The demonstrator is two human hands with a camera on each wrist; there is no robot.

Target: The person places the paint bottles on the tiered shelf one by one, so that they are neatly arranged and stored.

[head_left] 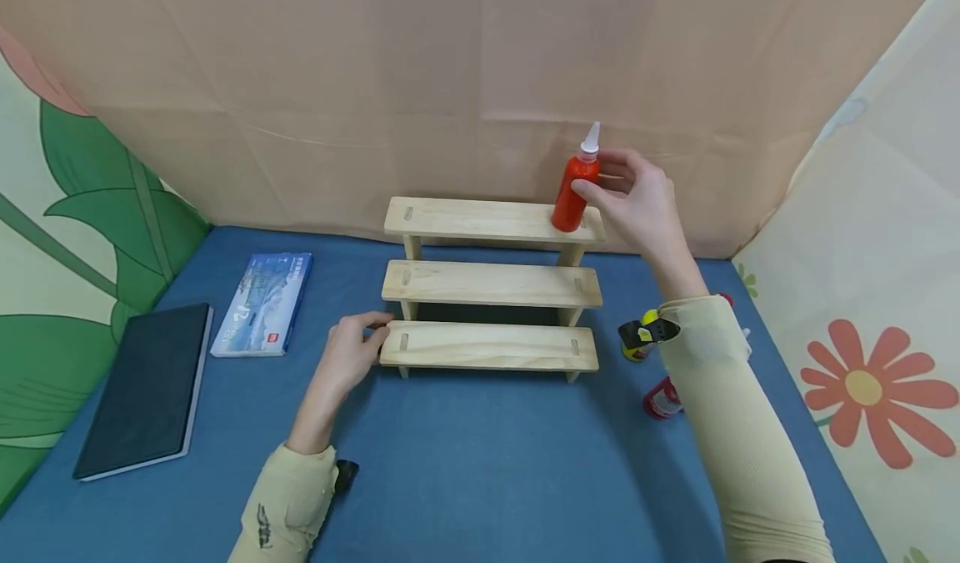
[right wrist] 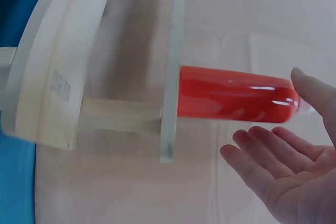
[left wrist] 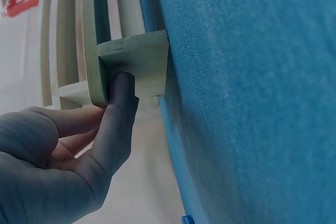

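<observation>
A three-step wooden display stand (head_left: pixel 491 284) sits on the blue cloth. On the right end of its top step stands a red squeeze bottle (head_left: pixel 573 192) with a white pointed nozzle. My right hand (head_left: pixel 637 200) is beside it, fingers relaxed and spread. In the right wrist view, the fingers (right wrist: pixel 257 153) are apart from the red bottle (right wrist: pixel 236 94), while the thumb is near its nozzle end. My left hand (head_left: pixel 354 348) grips the left end of the lowest step. The left wrist view shows one finger (left wrist: pixel 122 87) under that step (left wrist: pixel 95 40).
Right of the stand, partly behind my right forearm, are a yellow bottle (head_left: pixel 634 351) and a dark red bottle (head_left: pixel 662 400). To the left lie a blue-and-white box (head_left: pixel 261 304) and a black notebook (head_left: pixel 146 388). A beige backdrop (head_left: pixel 300 87) rises behind the stand.
</observation>
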